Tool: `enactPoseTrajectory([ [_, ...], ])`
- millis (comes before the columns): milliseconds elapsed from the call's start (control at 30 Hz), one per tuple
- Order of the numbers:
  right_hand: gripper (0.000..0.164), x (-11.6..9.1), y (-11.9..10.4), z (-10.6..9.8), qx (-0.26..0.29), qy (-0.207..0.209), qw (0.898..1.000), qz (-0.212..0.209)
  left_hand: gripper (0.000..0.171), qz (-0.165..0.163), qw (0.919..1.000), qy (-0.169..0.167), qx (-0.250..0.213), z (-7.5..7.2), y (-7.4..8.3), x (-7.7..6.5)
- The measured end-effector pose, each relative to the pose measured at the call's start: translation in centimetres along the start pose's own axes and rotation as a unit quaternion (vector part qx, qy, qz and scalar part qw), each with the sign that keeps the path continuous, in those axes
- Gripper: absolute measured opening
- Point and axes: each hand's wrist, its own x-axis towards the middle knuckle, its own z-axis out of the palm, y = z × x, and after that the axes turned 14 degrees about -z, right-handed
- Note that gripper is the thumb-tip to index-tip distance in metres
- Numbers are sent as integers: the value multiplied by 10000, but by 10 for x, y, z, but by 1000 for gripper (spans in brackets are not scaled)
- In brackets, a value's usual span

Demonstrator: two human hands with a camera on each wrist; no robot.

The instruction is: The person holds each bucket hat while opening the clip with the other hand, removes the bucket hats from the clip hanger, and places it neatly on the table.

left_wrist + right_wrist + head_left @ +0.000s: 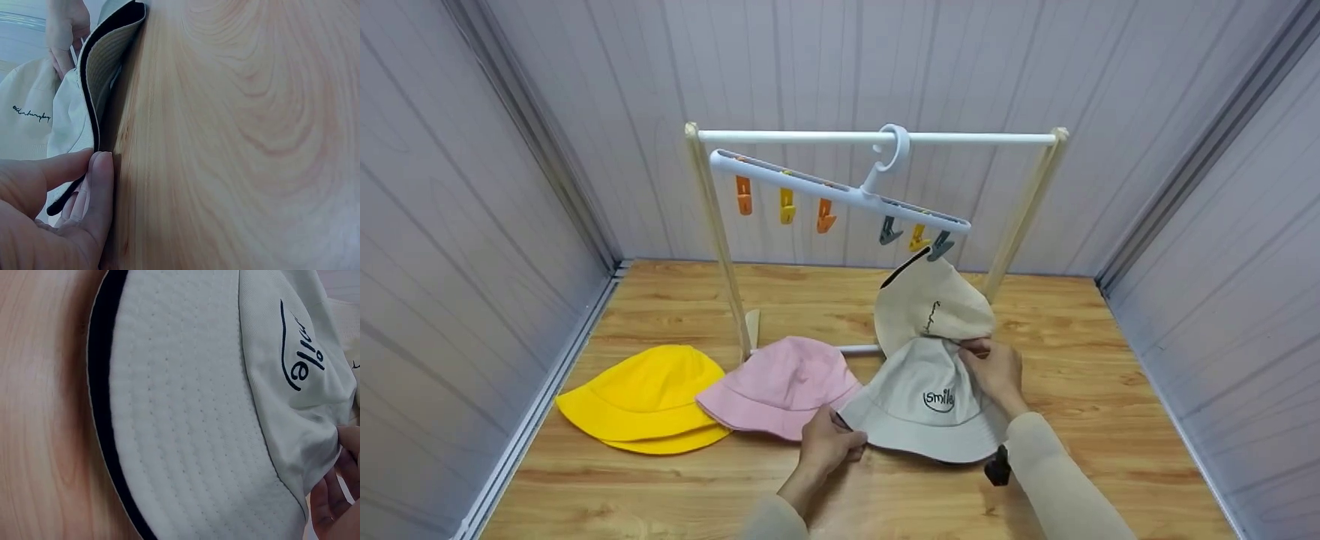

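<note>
A pale grey bucket hat (911, 390) with "smile" lettering is held between both hands, low over the table. The left hand (826, 442) pinches the left edge of its brim; in the left wrist view, thumb and finger meet on the dark-edged brim (93, 126). At the crown's upper right side, the right hand (996, 371) grips the fabric, fingers partly hidden. Behind it a cream bucket hat (934, 300) with dark script hangs by a grey clip (940, 246) from the right end of a white hanger (840, 193), which tilts down to the right.
A pink bucket hat (787, 382) and stacked yellow hats (649, 394) lie to the left on the wooden table (660, 495). The hanger hooks over the rack's white bar (795, 137). Orange, yellow and grey clips dangle from it, one being a yellow clip (787, 206). Panel walls surround the table.
</note>
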Motion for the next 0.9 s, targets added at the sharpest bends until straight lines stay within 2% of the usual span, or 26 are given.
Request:
enactPoseTrajectory([
  [300, 9, -2, 2, -5, 26, -45, 9999, -119, 33, -100, 9996, -235, -105, -2, 2, -2],
  [467, 10, -3, 3, -11, -20, -96, 9999, -133, 32, -10, 9995, -324, 8, -5, 4, -3],
  [633, 10, -3, 0, -19, -39, -138, 9999, -84, 33, 58, 9988, -350, 327, -12, 9, -2],
  [900, 11, 0, -10, -39, 135, -212, 9997, 81, 37, 562, 9909, 73, 1218, -31, 30, 1],
])
